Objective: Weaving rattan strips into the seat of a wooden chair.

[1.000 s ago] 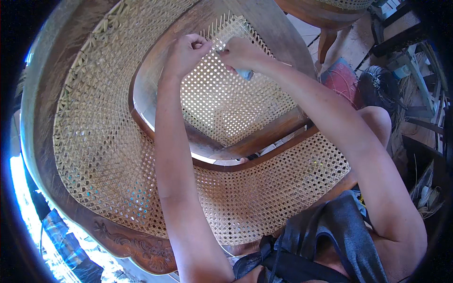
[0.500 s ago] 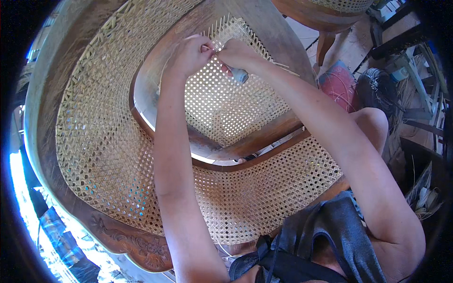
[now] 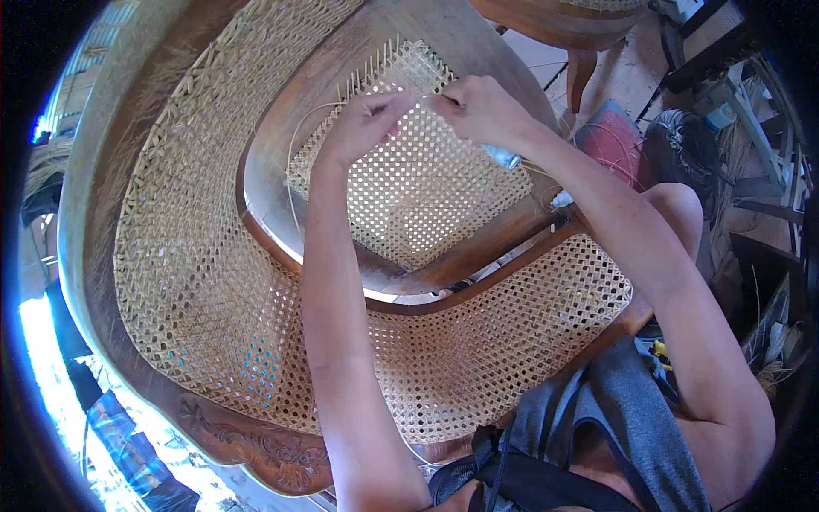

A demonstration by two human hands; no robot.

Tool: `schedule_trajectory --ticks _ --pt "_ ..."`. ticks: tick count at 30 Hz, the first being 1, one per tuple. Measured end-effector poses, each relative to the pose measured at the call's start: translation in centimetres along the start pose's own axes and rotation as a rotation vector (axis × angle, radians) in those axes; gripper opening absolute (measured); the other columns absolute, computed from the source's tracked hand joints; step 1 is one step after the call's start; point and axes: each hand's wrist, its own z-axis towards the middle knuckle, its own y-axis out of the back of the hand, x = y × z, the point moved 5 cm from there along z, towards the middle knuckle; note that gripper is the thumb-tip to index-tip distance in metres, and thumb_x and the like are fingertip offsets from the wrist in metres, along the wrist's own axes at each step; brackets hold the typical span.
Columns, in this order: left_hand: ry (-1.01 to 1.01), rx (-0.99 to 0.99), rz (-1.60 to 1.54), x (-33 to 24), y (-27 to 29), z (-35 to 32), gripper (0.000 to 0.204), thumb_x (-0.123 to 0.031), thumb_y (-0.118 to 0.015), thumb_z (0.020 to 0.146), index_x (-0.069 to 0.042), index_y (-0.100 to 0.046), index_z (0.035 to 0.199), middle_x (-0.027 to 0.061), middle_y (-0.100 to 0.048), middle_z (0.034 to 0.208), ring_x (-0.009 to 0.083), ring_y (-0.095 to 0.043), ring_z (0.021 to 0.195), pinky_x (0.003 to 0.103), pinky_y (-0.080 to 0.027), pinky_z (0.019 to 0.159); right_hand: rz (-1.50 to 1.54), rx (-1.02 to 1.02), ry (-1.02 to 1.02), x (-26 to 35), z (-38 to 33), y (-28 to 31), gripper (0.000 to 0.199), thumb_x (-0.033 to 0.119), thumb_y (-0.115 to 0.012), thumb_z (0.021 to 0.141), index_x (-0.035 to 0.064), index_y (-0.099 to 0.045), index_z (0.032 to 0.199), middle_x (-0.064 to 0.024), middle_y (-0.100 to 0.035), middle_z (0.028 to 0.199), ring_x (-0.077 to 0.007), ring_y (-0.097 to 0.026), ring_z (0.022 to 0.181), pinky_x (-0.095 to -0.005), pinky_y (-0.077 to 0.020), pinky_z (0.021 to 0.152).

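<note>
- Cane strand point(image 3: 300, 149): we see it pinched at one end in the fingertips of our left hand point(image 3: 363, 124), curving out to the left over the wooden seat frame point(image 3: 273, 128) and back down.
- Our left hand's fingers are curled shut on the strand, just above the woven cane seat panel point(image 3: 418, 188).
- Our right hand point(image 3: 482, 109) sits just beside the left, fingers closed in a pinch; we cannot tell whether they hold the same strand.
- A small pale-blue thing point(image 3: 503, 157) shows beneath our right wrist.
- Around the seat panel curves the chair's woven cane back point(image 3: 205, 282), edged by a carved wooden rail point(image 3: 264, 448).
</note>
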Motion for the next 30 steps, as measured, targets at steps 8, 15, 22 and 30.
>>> schedule_trajectory --ticks 8,15,22,30 --pt "0.033 -0.274 -0.14 0.7 3.0 0.3 0.015 -0.014 -0.071 0.087 0.0 -0.07 0.09 0.0036 -0.067 0.072 0.0091 -0.065 0.062 0.02 -0.05 0.052 0.053 0.201 0.001 1.4 4.3 -4.5 0.032 0.023 -0.054 0.09 -0.0025 -0.068 0.075 -0.0141 -0.068 0.065 -0.0211 -0.067 0.056 -0.0347 -0.0552 0.06" --pt "-0.1 -0.368 0.273 1.8 3.3 1.0 0.016 -0.015 -0.067 0.086 -0.002 -0.07 0.094 0.0098 -0.07 0.078 0.0145 -0.067 0.069 0.03 -0.052 0.064 0.063 0.101 -0.152 1.5 5.6 -5.9 0.039 0.027 -0.068 0.079 -0.0105 -0.069 0.088 -0.0269 -0.069 0.084 -0.0342 -0.071 0.086 -0.0409 -0.0565 0.077" --pt "-0.223 -0.22 0.665 -1.1 3.0 2.1 0.018 -0.019 -0.071 0.083 -0.007 -0.073 0.096 0.017 -0.07 0.087 0.0307 -0.068 0.08 0.038 -0.054 0.071 0.087 0.083 -0.133 1.7 4.9 -5.6 0.031 0.024 -0.064 0.08 -0.0052 -0.072 0.082 -0.0258 -0.069 0.082 -0.0332 -0.072 0.082 -0.0421 -0.0564 0.076" --pt "-0.162 -0.306 0.611 -0.4 2.1 0.2 0.018 -0.018 -0.07 0.083 -0.012 -0.074 0.099 0.0101 -0.066 0.076 0.0192 -0.062 0.068 0.033 -0.05 0.065 0.005 0.133 -0.112 1.5 5.1 -4.8 0.043 0.035 -0.056 0.093 -0.0034 -0.07 0.079 -0.0182 -0.066 0.062 -0.0271 -0.069 0.065 -0.0384 -0.0546 0.066"
